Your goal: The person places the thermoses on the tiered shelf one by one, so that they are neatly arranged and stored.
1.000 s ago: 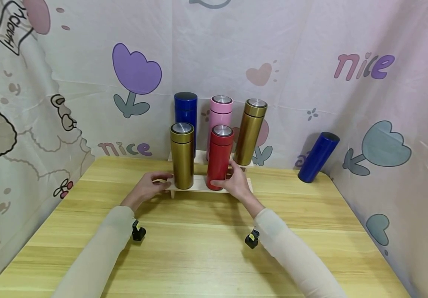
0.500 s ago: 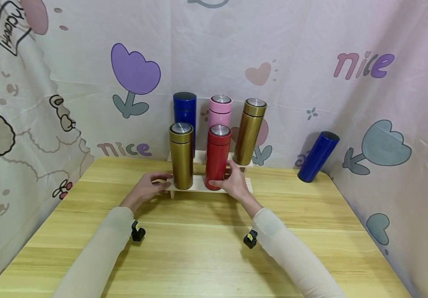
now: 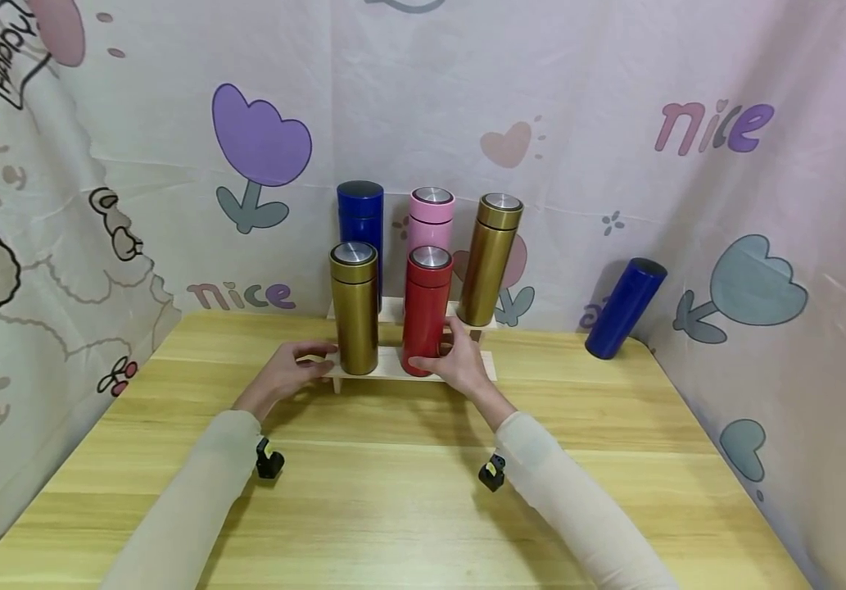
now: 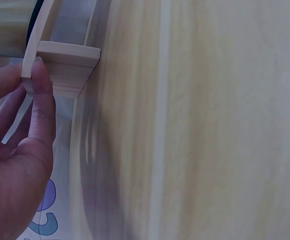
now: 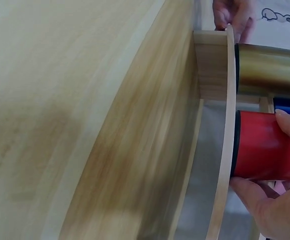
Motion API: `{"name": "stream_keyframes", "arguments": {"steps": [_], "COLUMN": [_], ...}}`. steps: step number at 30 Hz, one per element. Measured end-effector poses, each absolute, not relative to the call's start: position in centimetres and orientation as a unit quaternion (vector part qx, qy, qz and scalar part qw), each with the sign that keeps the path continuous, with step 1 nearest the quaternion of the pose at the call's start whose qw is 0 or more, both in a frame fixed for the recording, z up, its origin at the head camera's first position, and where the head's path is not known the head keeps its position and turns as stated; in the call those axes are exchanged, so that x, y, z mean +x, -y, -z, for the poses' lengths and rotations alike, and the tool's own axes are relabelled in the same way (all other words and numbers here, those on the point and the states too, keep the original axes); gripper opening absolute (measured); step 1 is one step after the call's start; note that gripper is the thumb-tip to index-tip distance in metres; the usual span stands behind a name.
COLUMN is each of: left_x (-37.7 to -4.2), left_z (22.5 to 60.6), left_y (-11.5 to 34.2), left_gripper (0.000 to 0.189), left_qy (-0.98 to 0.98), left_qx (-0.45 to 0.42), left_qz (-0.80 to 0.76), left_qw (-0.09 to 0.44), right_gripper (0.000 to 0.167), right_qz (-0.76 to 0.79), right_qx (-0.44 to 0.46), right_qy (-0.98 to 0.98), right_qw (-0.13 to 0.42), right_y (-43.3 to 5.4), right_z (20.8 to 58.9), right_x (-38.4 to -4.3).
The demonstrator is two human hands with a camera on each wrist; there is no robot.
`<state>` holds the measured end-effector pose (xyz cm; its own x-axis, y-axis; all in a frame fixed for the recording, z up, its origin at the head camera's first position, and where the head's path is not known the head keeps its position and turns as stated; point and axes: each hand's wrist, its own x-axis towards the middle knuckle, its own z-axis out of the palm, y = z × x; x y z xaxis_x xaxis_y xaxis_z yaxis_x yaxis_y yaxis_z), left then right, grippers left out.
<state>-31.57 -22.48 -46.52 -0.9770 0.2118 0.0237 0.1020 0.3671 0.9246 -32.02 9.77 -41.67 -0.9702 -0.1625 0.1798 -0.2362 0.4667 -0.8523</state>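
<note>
A red thermos flask (image 3: 426, 311) stands on the lower board of a two-tier wooden shelf (image 3: 393, 362). My right hand (image 3: 461, 360) grips its lower part from the right, with the thumb low at the base in the right wrist view. At the shelf's left end my left hand (image 3: 288, 373) pinches the tip of the lower board between thumb and fingers, as the left wrist view shows. Between the two hands a gold thermos flask (image 3: 355, 315) stands upright on that same board, left of the red one.
On the upper tier are a blue flask (image 3: 360, 217), a pink flask (image 3: 432, 221) and another gold flask (image 3: 492, 258), which tilts right. A second blue flask (image 3: 625, 310) leans near the table's back right corner. Patterned cloth (image 3: 570, 74) hangs behind and beside the wooden table (image 3: 378, 508).
The red flask has shifted slightly left toward the gold one, with my right hand on it. My left hand keeps its hold on the board. The head view has drifted a little.
</note>
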Motion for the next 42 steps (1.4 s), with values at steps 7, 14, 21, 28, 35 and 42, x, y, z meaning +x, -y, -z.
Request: {"name": "stream_keyframes", "arguments": {"steps": [7,14,21,28,35,42], "left_x": [-31.72,-31.41,-31.3,-31.29,-31.42,-31.45], "left_z": [46.66,46.44,46.29,46.32,46.36,46.26], "left_y": [22.75,22.64,22.56,22.47,22.33,22.15], "left_gripper": [0.045,0.046,0.046,0.046,0.046,0.046], "left_qy": [-0.824,-0.822,-0.823,-0.821,-0.821,-0.821], "left_qx": [0.096,0.092,0.094,0.092,0.084,0.081], "left_qz": [-0.556,-0.559,-0.557,-0.561,-0.561,-0.561], "left_qw": [0.047,0.054,0.052,0.055,0.06,0.065], "right_gripper": [0.076,0.074,0.074,0.073,0.073,0.074], "right_qz": [-0.499,-0.503,-0.505,-0.5,-0.507,-0.495], "right_qx": [0.126,0.123,0.124,0.118,0.116,0.117], "right_qy": [0.857,0.854,0.854,0.858,0.854,0.861], "right_qw": [0.039,0.035,0.034,0.031,0.029,0.023], "right_y": [-9.7,-9.64,-9.61,-9.74,-9.76,-10.04], "right_z": [41.84,42.01,41.98,42.01,42.01,41.91], "right_x": [-32.07,-31.97,-31.79,-31.8,-31.81,-31.66]}}
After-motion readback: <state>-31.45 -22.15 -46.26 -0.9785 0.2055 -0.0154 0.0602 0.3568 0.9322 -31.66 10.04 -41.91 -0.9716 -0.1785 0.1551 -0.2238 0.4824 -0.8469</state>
